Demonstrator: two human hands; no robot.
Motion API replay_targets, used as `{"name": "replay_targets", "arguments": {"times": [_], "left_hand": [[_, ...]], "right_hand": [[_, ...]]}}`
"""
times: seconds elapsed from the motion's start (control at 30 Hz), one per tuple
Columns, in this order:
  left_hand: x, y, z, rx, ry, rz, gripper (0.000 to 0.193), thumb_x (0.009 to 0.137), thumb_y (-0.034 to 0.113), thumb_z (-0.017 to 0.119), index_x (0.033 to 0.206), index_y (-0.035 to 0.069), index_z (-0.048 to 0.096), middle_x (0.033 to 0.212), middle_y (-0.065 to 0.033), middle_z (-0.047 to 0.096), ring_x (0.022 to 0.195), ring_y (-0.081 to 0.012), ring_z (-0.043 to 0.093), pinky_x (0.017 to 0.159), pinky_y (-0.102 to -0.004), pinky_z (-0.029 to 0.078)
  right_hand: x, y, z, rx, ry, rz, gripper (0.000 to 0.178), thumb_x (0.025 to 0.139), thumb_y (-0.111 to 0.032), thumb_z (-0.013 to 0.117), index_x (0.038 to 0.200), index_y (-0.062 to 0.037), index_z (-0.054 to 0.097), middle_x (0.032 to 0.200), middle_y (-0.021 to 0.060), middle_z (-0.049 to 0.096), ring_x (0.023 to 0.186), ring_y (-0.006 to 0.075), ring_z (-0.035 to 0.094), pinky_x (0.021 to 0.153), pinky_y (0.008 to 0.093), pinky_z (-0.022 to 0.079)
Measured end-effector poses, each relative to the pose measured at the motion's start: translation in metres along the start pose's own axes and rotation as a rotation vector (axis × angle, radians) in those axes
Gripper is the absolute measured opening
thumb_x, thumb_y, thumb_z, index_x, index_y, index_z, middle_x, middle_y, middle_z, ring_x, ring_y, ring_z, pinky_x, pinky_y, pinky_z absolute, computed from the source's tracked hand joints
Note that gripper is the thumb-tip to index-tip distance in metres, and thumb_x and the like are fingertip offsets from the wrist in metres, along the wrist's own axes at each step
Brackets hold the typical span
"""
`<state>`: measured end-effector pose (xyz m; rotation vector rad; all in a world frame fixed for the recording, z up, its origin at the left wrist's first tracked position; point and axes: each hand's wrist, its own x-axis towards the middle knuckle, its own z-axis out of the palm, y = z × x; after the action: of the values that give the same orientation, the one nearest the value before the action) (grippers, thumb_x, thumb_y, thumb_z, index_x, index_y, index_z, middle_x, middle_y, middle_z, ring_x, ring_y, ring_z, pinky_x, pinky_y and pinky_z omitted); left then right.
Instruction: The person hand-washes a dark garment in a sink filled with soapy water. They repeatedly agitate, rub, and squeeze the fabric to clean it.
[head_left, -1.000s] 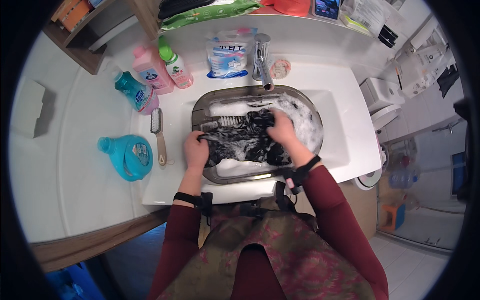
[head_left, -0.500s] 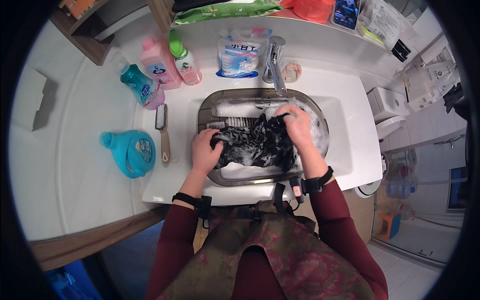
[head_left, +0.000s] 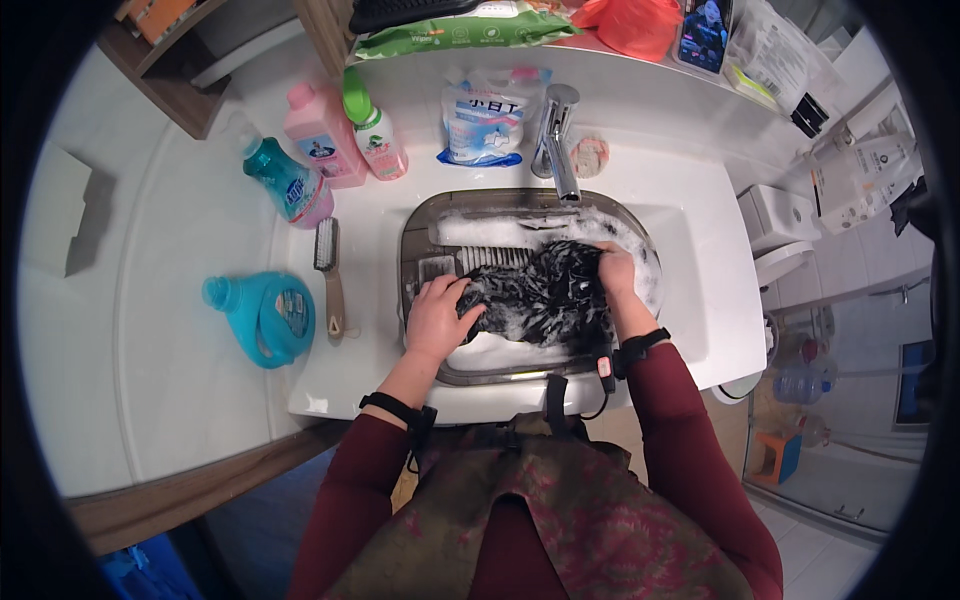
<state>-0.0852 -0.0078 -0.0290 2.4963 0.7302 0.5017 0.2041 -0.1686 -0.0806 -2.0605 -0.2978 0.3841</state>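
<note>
Both hands' grips are closed on the dark garment, left hand and right hand pressing it onto the ribbed washboard basin; thoroughly lathered, it looks mid-scrub, unrinsed.

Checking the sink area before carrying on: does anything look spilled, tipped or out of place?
One thing: the teal detergent jug lies on its side on the counter, while the other bottles stand upright. No spill shows around it. Both hands stay on the dark garment in the sudsy basin.
</note>
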Motion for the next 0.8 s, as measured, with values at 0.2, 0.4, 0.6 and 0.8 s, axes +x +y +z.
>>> {"name": "replay_targets", "arguments": {"times": [0.2,0.4,0.6,0.8], "left_hand": [[-0.006,-0.022,-0.003,0.059,0.176,-0.059,0.030,0.078,0.015,0.074,0.107,0.007,0.069,0.110,-0.0109,0.061,0.102,-0.0336,0.059,0.088,-0.0442,0.049],[-0.006,-0.031,0.001,0.182,0.252,0.053,0.036,0.072,0.002,0.068,0.104,0.018,0.073,0.107,-0.0097,0.060,0.102,-0.0324,0.058,0.086,-0.0434,0.048],[-0.002,-0.038,0.006,0.145,0.153,0.182,0.030,0.070,0.004,0.068,0.095,0.019,0.074,0.114,-0.0039,0.064,0.111,-0.0297,0.058,0.088,-0.0426,0.048],[-0.002,-0.036,0.008,0.132,0.108,0.137,0.027,0.070,0.004,0.068,0.094,0.018,0.073,0.113,-0.0040,0.065,0.111,-0.0314,0.058,0.090,-0.0440,0.050]], "right_hand": [[-0.022,-0.030,-0.005,0.890,-0.303,0.143,0.036,0.076,0.006,0.037,0.095,-0.0014,0.067,0.116,0.0136,0.066,0.113,0.0252,0.058,0.100,0.0330,0.044],[-0.078,-0.041,0.018,-0.176,-0.457,-0.277,0.046,0.079,-0.016,0.070,0.125,-0.0123,0.063,0.149,0.0236,0.039,0.136,0.0422,0.041,0.115,0.0431,0.034],[-0.092,-0.039,0.052,-0.597,-0.301,-0.417,0.083,0.078,-0.044,0.077,0.150,-0.0227,0.040,0.151,0.0244,0.035,0.134,0.0447,0.042,0.105,0.0498,0.041],[-0.062,-0.026,0.047,-0.223,-0.211,-0.268,0.057,0.079,-0.023,0.072,0.133,-0.0155,0.054,0.113,0.0244,0.067,0.108,0.0424,0.062,0.095,0.0451,0.049]]}}
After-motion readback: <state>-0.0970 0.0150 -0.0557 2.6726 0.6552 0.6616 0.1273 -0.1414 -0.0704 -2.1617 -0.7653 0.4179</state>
